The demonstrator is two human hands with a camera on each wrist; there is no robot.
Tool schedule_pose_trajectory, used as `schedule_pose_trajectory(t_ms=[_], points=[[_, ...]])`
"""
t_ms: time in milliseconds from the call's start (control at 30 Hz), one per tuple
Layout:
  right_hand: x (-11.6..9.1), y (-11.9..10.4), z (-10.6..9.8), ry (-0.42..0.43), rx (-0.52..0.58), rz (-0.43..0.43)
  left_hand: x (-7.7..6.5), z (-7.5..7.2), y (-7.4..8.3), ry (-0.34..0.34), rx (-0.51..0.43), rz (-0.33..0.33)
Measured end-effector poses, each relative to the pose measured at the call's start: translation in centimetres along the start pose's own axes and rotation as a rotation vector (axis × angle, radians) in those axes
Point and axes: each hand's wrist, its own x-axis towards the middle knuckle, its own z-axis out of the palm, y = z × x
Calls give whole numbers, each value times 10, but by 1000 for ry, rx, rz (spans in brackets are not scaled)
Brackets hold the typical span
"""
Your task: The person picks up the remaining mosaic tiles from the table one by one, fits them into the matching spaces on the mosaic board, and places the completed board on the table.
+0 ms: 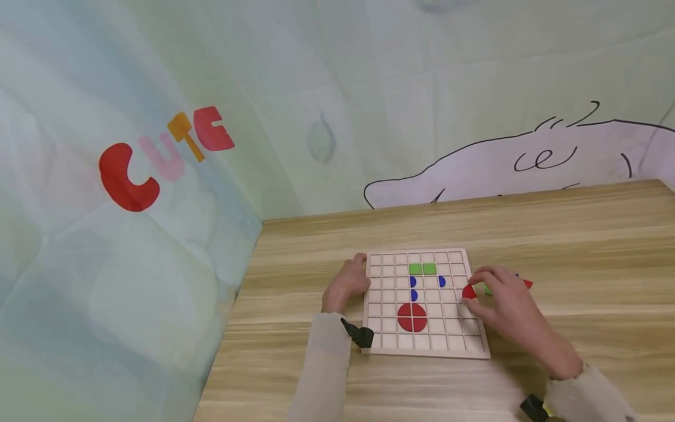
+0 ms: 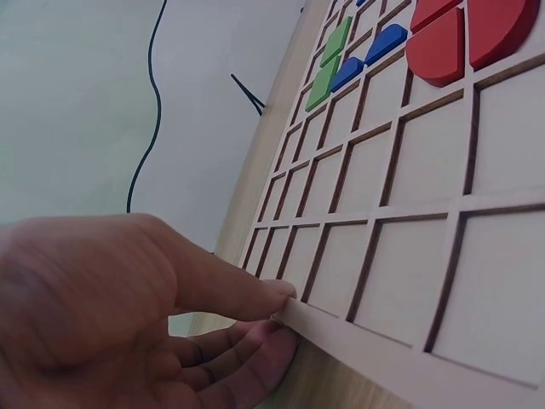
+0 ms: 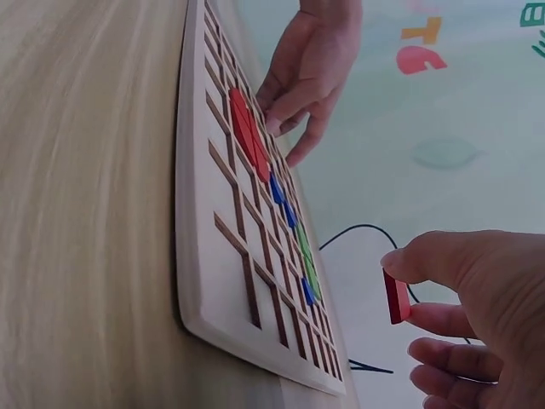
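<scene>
A pale wooden grid board [image 1: 422,353] lies on the table. My left hand [image 1: 348,284] holds its left edge; in the left wrist view the thumb [image 2: 255,294] lies on the rim, with the other fingers curled beside and below. Above the board's right edge, my right hand [image 1: 508,305] pinches a red quarter-circle piece [image 3: 395,296] between thumb and fingertips. In the grid sit two green squares [image 1: 416,268], three blue half-round pieces [image 1: 442,282] and several red quarter-circles [image 1: 405,323] that form a full disc.
Right of the board, partly behind my right hand, lie loose pieces: a green one [image 1: 488,290], a red one [image 1: 528,284] and a bit of blue. A wood-grain table [image 1: 316,234] meets printed fabric walls [image 1: 295,117] at the back and left.
</scene>
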Motion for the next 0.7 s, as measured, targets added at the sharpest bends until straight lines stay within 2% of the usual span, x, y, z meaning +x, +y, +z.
schedule_pose_trajectory(t_ms=[167,500,700], points=[[3,-7,6,-85,4,79,0,1,-1,7,-3,6],[5,-18,28,-93,-32,104,1,1,-1,9,12,1],[6,-28,40,-138,-90,110,2,1,-1,10,13,6]])
